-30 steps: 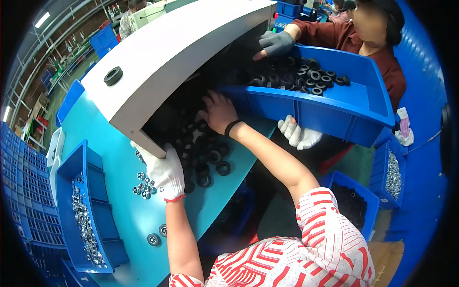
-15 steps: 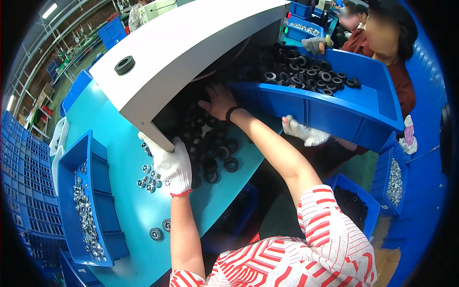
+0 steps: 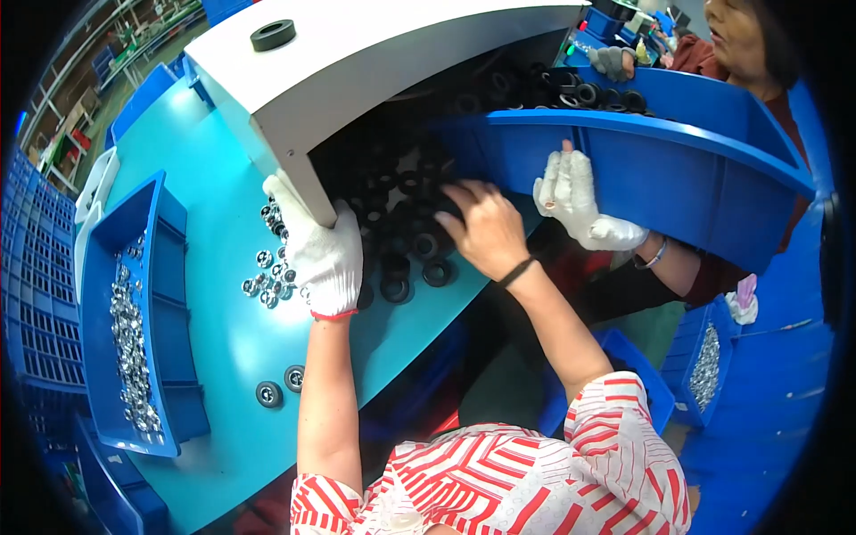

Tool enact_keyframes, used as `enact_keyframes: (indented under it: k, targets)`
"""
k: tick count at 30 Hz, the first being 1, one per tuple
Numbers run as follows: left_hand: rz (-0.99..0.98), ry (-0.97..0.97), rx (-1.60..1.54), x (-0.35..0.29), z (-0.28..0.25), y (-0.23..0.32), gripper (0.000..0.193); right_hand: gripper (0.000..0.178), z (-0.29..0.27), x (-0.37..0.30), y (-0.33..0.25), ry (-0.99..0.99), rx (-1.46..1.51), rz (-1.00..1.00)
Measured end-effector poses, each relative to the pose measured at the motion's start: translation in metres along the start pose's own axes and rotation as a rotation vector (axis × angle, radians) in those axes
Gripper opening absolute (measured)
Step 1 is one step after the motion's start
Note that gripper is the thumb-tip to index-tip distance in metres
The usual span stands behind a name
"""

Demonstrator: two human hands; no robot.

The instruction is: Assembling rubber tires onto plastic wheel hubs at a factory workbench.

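My left hand [image 3: 328,263], in a white glove, is closed around the lower corner post of a white machine housing [image 3: 294,134]. My bare right hand [image 3: 489,230], with a black band at the wrist, hovers at the right side of a heap of black rubber rings [image 3: 394,287] under the housing. Its fingers are apart and I see nothing held. A large blue bin [image 3: 624,147] with more black rings [image 3: 588,94] is tipped toward the housing opening. A co-worker's gloved hand [image 3: 571,192] supports it from below; another gloved hand [image 3: 613,62] holds its far rim.
Small chrome-centred wheels [image 3: 266,283] lie left of my left hand, and two black wheels [image 3: 268,394] lie nearer me on the green table [image 3: 232,357]. At left stands a blue bin [image 3: 165,312] of shiny metal parts [image 3: 132,357]. One black ring [image 3: 273,35] rests on the housing.
My right hand has drawn back from under the housing toward the right. The co-worker's blue bin has tipped further, its rings shifting toward the housing. My left hand keeps its grip.
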State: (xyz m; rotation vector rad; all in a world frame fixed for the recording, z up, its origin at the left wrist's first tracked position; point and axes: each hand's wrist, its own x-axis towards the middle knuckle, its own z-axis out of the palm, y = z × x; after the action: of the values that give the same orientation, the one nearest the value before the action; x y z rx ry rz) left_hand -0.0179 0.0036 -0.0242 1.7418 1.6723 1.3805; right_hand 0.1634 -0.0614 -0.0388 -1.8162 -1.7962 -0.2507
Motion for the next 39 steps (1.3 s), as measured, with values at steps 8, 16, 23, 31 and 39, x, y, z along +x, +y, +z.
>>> enact_keyframes:
  k: [8, 16, 23, 31, 39]
  targets:
    - [0.187, 0.140, 0.020, -0.001, 0.009, -0.010, 0.074, 0.021, 0.036, -0.037, 0.026, 0.066, -0.033, -0.088]
    - [0.249, 0.162, -0.001, 0.005, 0.006, -0.018, 0.077, 0.030, 0.037, -0.054, 0.025, 0.078, 0.200, 0.028]
    - [0.218, 0.149, -0.026, 0.004, 0.007, -0.018, 0.075, 0.030, 0.041, -0.056, 0.022, 0.193, 0.119, 0.025]
    - [0.206, 0.143, 0.015, 0.007, 0.012, -0.020, 0.081, 0.029, 0.050, -0.055, 0.023, 0.257, 0.265, 0.093]
    - [0.168, 0.113, 0.012, 0.009, 0.011, -0.020, 0.073, 0.025, 0.059, -0.081, 0.004, 0.341, 0.470, 0.222]
